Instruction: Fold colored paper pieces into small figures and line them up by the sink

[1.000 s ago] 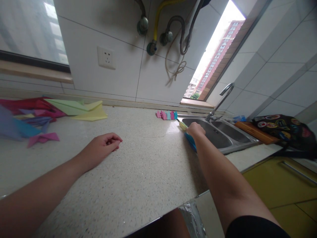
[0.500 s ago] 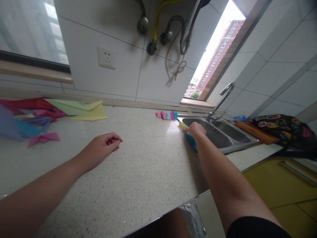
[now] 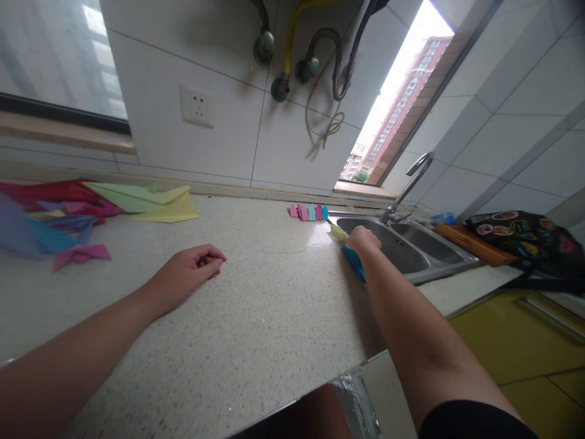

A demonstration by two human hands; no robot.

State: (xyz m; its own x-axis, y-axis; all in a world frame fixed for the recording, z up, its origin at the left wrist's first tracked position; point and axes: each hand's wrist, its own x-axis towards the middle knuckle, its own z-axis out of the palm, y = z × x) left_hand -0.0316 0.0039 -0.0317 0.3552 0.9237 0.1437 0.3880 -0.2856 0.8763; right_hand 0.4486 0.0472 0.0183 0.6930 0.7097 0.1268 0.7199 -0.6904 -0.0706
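My left hand (image 3: 189, 271) rests on the speckled countertop (image 3: 256, 305) with its fingers curled loosely inward and nothing visible in them. My right hand (image 3: 363, 239) reaches far to the right, at the near left corner of the steel sink (image 3: 402, 244). It lies on a stack of coloured paper sheets (image 3: 351, 259), blue at the bottom and yellow-green at the far tip. Its fingers are turned away from me, so their grip is hidden.
Folded paper planes (image 3: 141, 201) in several colours lie at the far left. A row of small pink and blue folded pieces (image 3: 308, 211) stands by the wall. Right of the sink lie an orange board (image 3: 466, 241) and a black patched bag (image 3: 525, 235). A tap (image 3: 409, 180) rises behind the sink.
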